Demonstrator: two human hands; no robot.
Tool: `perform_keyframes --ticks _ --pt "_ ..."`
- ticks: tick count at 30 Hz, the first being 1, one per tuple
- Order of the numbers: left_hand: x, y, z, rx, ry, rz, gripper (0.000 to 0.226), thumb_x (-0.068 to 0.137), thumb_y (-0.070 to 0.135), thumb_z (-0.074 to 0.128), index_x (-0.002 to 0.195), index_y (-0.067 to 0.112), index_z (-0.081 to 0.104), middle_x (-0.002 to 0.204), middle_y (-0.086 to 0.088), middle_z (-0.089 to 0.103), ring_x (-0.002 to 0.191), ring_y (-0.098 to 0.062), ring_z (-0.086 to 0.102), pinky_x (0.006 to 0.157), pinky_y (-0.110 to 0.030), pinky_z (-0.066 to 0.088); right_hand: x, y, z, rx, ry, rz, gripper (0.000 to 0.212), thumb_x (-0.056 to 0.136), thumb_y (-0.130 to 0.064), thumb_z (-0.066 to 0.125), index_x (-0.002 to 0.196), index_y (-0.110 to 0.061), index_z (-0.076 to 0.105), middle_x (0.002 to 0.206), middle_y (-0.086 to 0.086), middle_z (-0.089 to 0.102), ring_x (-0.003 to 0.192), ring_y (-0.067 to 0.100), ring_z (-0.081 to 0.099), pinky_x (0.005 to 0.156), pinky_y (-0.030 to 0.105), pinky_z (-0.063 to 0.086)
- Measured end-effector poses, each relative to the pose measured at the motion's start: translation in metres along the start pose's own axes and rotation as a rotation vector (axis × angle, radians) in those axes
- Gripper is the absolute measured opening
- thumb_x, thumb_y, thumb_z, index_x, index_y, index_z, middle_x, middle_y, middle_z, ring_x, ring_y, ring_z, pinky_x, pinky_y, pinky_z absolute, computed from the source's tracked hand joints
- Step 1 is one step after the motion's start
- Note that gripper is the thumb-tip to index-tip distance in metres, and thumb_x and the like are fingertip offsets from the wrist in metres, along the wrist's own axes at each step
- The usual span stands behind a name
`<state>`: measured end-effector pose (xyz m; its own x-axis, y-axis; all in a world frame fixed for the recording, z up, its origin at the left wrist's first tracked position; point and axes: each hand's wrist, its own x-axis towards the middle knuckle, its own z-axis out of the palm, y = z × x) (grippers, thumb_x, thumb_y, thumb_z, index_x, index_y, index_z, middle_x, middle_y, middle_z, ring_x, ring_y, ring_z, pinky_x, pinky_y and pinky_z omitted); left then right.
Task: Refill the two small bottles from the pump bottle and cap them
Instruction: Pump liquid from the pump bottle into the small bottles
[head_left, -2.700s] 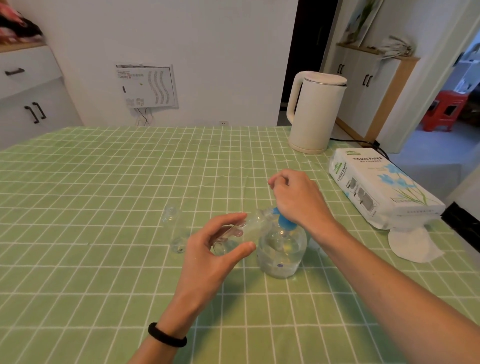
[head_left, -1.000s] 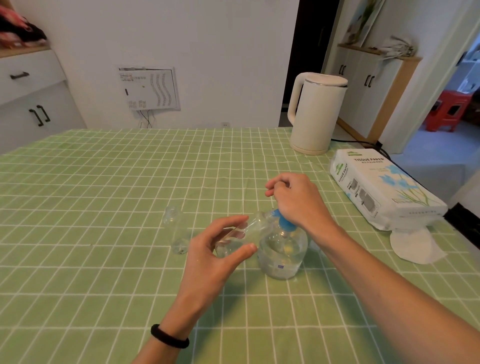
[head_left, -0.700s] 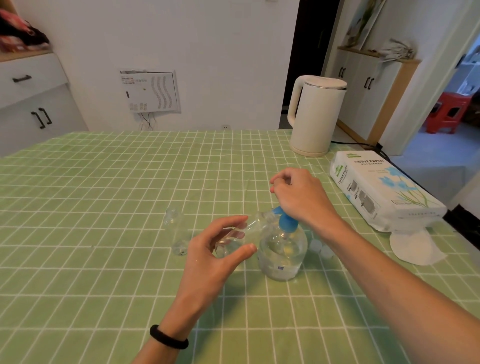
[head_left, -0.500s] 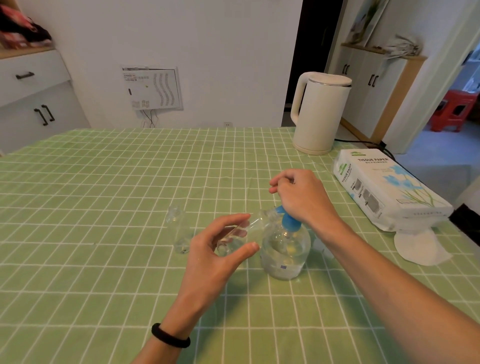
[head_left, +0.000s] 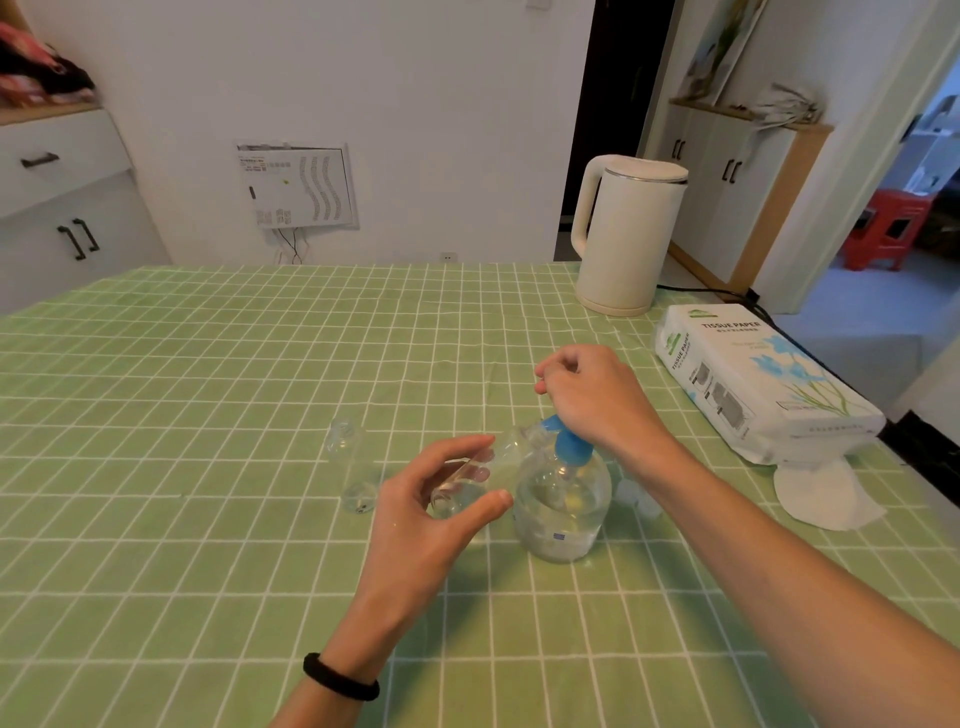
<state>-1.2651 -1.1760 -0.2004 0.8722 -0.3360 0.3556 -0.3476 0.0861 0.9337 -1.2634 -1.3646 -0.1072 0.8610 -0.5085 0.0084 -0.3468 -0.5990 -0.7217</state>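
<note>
Seemingly mid-refill, the left hand grips one small bottle tilted at the pump bottle mid-worktop, the right hand curled, pressing its pump, while the second bottle stands unfilled and both remain uncapped.

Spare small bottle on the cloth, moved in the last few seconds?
No. The spare small bottle stands upright on the same tablecloth grid cells, left of the pump bottle; only the camera shifted.

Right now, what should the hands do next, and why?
Probably press the blue pump down again. The right hand sits on it, and the left hand tilts a small bottle at the spout; it looks only partly filled.
</note>
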Motion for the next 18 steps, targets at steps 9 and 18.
perform_keyframes --ticks 9,18 --pt "0.003 0.0 -0.002 0.033 0.002 0.008 0.047 0.076 0.023 0.089 0.119 0.034 0.076 0.118 0.015 0.079 0.106 -0.009 0.076 0.089 -0.015 0.056 0.003 0.002 0.005 -0.003 0.027 -0.021 0.033 0.103 -0.018 0.047 0.102 -0.016 0.08 0.101 -0.013 0.079 0.099 0.02 0.077 0.092 0.045 0.063" --pt "0.003 -0.003 -0.001 0.049 -0.01 0.009 0.046 0.075 0.027 0.089 0.117 0.039 0.076 0.117 0.014 0.079 0.107 -0.011 0.076 0.09 -0.016 0.057 -0.001 0.007 0.008 -0.006 0.038 -0.012 0.036 0.103 -0.017 0.046 0.097 -0.019 0.081 0.099 -0.016 0.079 0.095 0.017 0.076 0.084 0.038 0.06"
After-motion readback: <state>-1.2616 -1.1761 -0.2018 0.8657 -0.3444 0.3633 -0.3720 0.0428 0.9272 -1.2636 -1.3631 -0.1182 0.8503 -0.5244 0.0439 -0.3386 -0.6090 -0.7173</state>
